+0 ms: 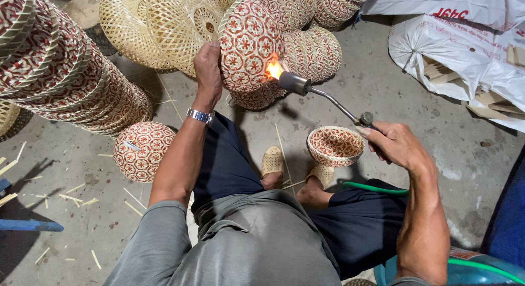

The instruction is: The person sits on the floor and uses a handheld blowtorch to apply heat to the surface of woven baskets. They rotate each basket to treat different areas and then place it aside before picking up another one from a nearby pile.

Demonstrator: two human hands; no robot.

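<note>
My left hand (208, 67) grips the rim of a red-and-cream woven basket (249, 42), held up on edge at the top centre. My right hand (395, 143) holds a gas torch (322, 94) by its handle; the metal nozzle points left and its orange flame touches the basket's right side. A green hose (374, 188) runs from the torch down past my right knee. I am seated, knees apart, with woven slippers on my feet.
A small patterned basket (335, 145) sits open by my right foot and another (143, 150) lies upside down at left. Stacks of patterned baskets (60, 72) and plain bamboo ones (158, 23) ring the concrete floor. White sacks (465, 50) lie right; a blue-green gas cylinder (481, 267) stands lower right.
</note>
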